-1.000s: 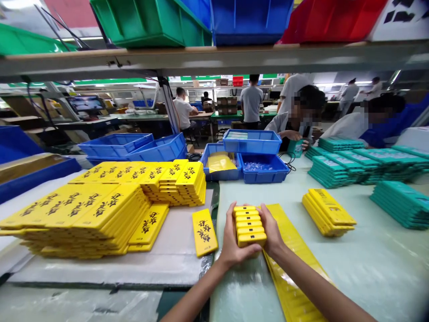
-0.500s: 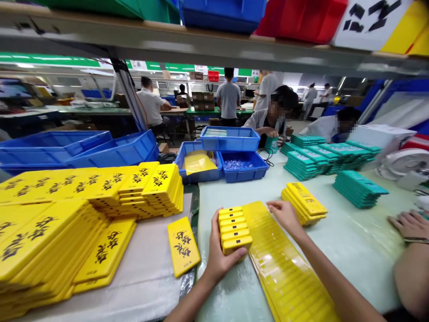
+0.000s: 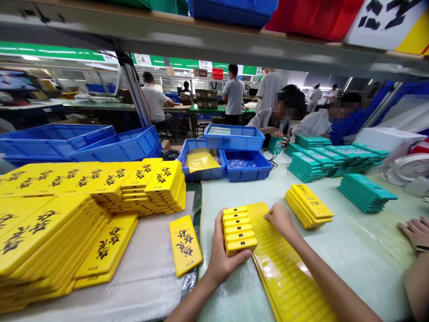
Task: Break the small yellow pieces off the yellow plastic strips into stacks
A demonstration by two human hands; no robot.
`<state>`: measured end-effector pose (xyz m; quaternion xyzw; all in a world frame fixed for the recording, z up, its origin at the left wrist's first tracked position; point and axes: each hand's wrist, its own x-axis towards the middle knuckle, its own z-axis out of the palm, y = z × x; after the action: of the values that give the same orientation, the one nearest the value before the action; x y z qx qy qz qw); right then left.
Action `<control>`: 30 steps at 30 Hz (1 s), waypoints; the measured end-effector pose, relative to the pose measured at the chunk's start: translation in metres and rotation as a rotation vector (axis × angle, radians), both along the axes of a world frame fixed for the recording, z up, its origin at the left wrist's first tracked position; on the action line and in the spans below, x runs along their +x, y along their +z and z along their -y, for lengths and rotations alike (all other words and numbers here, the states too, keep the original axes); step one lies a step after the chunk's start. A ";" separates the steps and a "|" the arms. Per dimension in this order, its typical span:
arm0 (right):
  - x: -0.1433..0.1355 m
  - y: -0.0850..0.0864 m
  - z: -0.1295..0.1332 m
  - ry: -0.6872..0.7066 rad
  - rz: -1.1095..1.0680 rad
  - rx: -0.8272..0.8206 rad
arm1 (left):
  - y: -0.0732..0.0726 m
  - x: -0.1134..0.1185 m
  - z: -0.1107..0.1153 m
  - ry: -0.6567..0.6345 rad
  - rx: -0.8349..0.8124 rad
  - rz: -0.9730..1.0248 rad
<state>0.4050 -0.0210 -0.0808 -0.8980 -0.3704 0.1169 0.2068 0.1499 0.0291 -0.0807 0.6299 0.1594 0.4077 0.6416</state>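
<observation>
Left hand: lower centre of frame, left hand [image 3: 221, 258] wrapped round a stack of yellow slabs [image 3: 240, 231], thumb low on the near side, fingers on the far side; firm hold.
Right hand: just right of that, right hand [image 3: 281, 220] with fingers curled nearly together, tips at the upper right edge of a yellow strip sheet [image 3: 290, 273]; cannot tell if pinching it.
Held slabs: centre of frame, ends facing camera, beside the sheet's upper end.
Strip sheet: glossy, runs from centre to bottom edge, right forearm across it.
Loose slab: left of left hand, single yellow slab [image 3: 185, 247], dark lettering up.
Left side: big yellow piles [image 3: 72, 214].
Right side: small yellow pile [image 3: 308, 206], teal pile [image 3: 365, 193] beyond.
Mid-frame: blue bins [image 3: 250, 175], one holding yellow sheets.
Right edge: co-worker's hand [image 3: 417, 232] flat on the table [image 3: 362, 250].
</observation>
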 end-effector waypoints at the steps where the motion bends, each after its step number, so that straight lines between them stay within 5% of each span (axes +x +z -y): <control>1: -0.003 0.002 -0.002 -0.009 0.036 -0.045 | 0.000 0.000 0.000 0.001 -0.006 -0.003; 12: -0.023 0.018 -0.010 -0.005 0.214 -0.262 | 0.003 0.000 0.000 0.013 -0.019 0.005; 30: -0.020 0.000 0.002 -0.020 0.230 -0.154 | -0.002 -0.001 -0.002 0.045 0.052 -0.050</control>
<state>0.3852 -0.0231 -0.0806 -0.9223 -0.3727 0.0390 0.0946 0.1494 0.0312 -0.0832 0.6525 0.1786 0.4101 0.6117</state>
